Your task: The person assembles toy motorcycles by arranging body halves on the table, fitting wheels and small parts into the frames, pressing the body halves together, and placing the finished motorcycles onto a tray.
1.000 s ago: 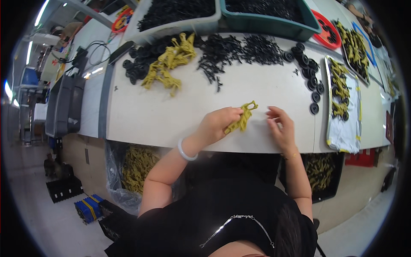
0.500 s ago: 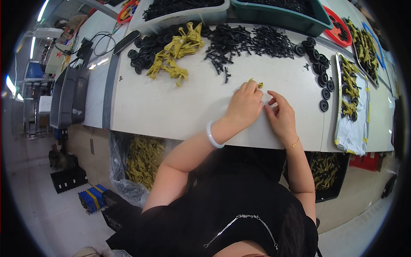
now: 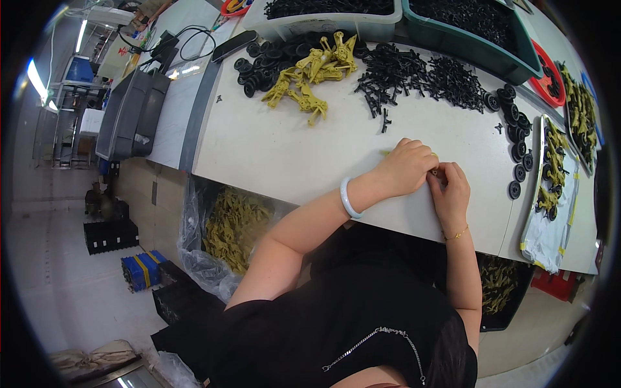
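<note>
My left hand (image 3: 409, 168) is closed around a yellow plastic part (image 3: 386, 153), mostly hidden by the fingers; only small bits of it stick out. The fingertips of my right hand (image 3: 451, 194) are pinched together against that part, at the left hand's fingers. Whatever small piece they may grip is hidden. Beyond both hands lie a heap of small black plastic pieces (image 3: 456, 84) and one stray black piece (image 3: 385, 121). Larger yellow plastic parts (image 3: 310, 71) are piled farther left. A string of black wheels (image 3: 519, 152) lies to the right of my hands.
Two bins, one whitish (image 3: 323, 29) and one green (image 3: 472, 48), stand at the back with black pieces inside. At right is a tray (image 3: 542, 249) of yellow parts with wheels. A red round basket (image 3: 555, 97) sits behind it. Black wheels (image 3: 249, 81) lie at back left.
My hands have come together, the right fingertips closing onto the part at the left hand. The whole view has shifted and tilted, so the table appears farther right.
</note>
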The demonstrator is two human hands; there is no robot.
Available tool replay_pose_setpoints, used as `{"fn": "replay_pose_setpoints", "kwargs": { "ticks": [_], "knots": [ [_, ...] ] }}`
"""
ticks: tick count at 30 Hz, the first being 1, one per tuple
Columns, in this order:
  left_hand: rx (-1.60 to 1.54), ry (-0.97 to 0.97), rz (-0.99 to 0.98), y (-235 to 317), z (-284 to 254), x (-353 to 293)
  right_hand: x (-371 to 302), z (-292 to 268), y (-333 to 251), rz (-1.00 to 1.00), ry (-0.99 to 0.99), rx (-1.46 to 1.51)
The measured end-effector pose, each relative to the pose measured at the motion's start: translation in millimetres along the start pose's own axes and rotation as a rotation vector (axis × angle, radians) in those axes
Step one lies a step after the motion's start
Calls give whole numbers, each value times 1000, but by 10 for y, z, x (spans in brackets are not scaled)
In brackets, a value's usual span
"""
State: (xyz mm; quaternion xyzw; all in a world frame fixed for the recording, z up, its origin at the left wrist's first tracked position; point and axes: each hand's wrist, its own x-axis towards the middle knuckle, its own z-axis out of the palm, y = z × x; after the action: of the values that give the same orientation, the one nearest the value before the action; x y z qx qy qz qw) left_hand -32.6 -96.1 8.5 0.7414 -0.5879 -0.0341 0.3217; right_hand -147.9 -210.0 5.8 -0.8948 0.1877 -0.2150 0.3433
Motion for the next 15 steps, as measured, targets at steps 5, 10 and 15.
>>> {"fn": "replay_pose_setpoints", "kwargs": {
  "ticks": [5,10,15],
  "knots": [
    [112,77,182,-60,85,34,-18,-17,33,-11,-40,-65],
    [84,256,254,-39,-43,-106,-45,14,18,-28,-40,-6],
    [109,771,-48,-104,-826,-389,-84,-19,82,-19,-54,-28]
  ]
}}
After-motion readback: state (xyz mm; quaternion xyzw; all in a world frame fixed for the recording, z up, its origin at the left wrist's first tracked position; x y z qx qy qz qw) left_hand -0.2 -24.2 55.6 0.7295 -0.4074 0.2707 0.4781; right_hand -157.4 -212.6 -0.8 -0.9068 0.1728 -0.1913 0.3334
